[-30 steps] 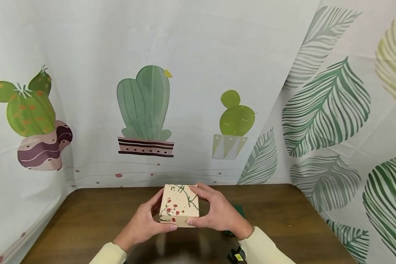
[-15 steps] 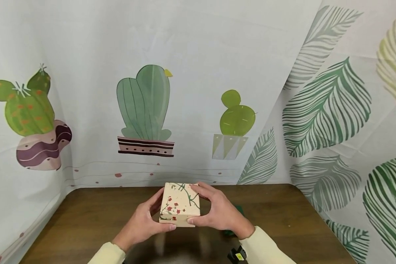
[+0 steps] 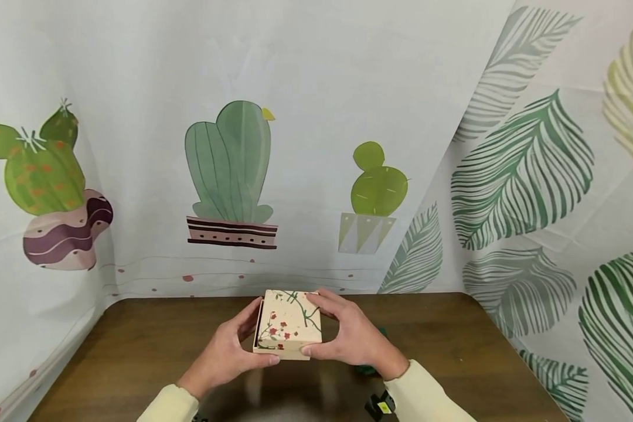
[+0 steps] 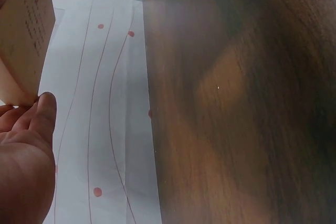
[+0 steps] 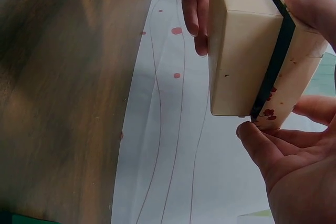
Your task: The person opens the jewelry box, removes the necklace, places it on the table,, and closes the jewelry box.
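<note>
A small cream square box is held up above the table between both hands. Its lid (image 3: 292, 319), printed with red blossoms and green stems, sits shifted to the right of the plain base (image 5: 244, 61). A dark band (image 5: 274, 66) shows between lid and base in the right wrist view. My left hand (image 3: 231, 350) grips the base from the left, thumb at the front edge. My right hand (image 3: 350, 335) pinches the lid from the right, thumb in front and fingers at the far side. The box's inside is hidden.
The brown wooden table (image 3: 153, 357) carries a green object (image 3: 366, 369), partly hidden behind the right wrist. A black wrist device (image 3: 380, 405) is strapped under the right sleeve. A white printed cloth (image 3: 306, 117) hangs right behind the table's far edge.
The lid has slid to the right and slightly up off the base, so the base's left edge now shows beside it. Both hands keep their hold.
</note>
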Available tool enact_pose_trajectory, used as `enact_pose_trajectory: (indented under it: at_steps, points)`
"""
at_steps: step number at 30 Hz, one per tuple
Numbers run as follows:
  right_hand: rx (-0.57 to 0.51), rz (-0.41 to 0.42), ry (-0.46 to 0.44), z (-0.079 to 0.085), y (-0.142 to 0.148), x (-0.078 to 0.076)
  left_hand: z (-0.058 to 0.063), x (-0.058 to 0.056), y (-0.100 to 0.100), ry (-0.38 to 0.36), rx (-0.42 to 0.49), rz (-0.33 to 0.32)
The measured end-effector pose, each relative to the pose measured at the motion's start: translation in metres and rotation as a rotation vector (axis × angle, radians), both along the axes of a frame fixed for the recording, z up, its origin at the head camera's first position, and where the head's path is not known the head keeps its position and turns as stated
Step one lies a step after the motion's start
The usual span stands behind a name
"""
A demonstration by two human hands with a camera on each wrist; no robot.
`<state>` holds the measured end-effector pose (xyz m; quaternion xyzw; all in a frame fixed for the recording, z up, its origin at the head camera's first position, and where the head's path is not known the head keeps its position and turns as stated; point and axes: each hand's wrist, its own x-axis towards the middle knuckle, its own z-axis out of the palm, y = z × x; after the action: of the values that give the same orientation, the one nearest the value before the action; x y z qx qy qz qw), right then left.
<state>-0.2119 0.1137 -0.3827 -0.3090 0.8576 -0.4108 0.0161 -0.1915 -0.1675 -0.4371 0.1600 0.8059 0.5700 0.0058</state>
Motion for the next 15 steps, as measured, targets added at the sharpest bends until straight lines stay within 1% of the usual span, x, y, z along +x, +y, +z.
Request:
enact_pose_trajectory:
  at_steps: [5,10,15]
  points:
    - [-0.006,0.004,-0.011,0.0006,0.0005,0.0011,-0.0004,0.0023,-0.0014,-0.025,0.008,0.024]
    - [0.0,-0.005,0.005,0.002,0.002,0.0014,-0.0014,0.003,-0.0036,0.006,0.008,0.025]
    - [0.008,-0.008,0.029,0.0025,0.0043,0.0018,-0.0009,0.0036,-0.0043,0.006,0.004,0.03]
